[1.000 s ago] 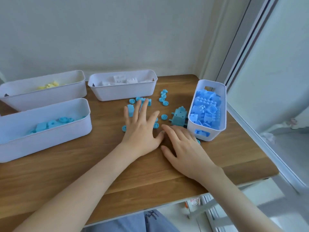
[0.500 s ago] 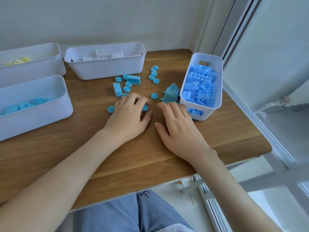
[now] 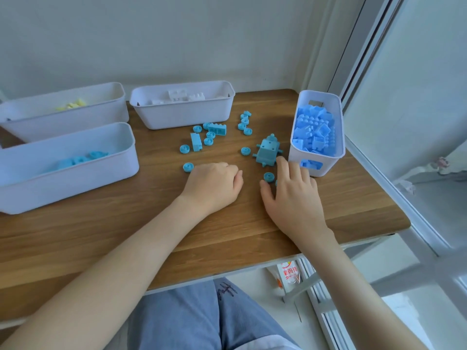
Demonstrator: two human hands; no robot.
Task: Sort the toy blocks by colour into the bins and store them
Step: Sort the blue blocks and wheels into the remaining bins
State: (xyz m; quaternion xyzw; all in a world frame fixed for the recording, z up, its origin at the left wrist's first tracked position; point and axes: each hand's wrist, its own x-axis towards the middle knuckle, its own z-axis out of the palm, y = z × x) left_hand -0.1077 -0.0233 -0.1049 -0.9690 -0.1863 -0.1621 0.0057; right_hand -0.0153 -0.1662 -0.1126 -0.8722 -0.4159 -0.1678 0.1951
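The table (image 3: 126,236) is bare along its near edge. The blue-filled bin (image 3: 326,170) sits by its right edge. Left of that bin, the right hand (image 3: 293,198) lies flat, grip spread beside a round block (image 3: 269,176). Farther left, the left hand (image 3: 214,185) is curled; its contents cannot be told.

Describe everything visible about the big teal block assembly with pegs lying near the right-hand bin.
The teal boxy plastic block assembly lies tilted on the wooden table, just left of the white bin of light-blue bricks. Its top face shows small round holes; short pegs stick out from its sides and a knob from its far end. The right hand has a fingertip beside its near right corner; contact is unclear.
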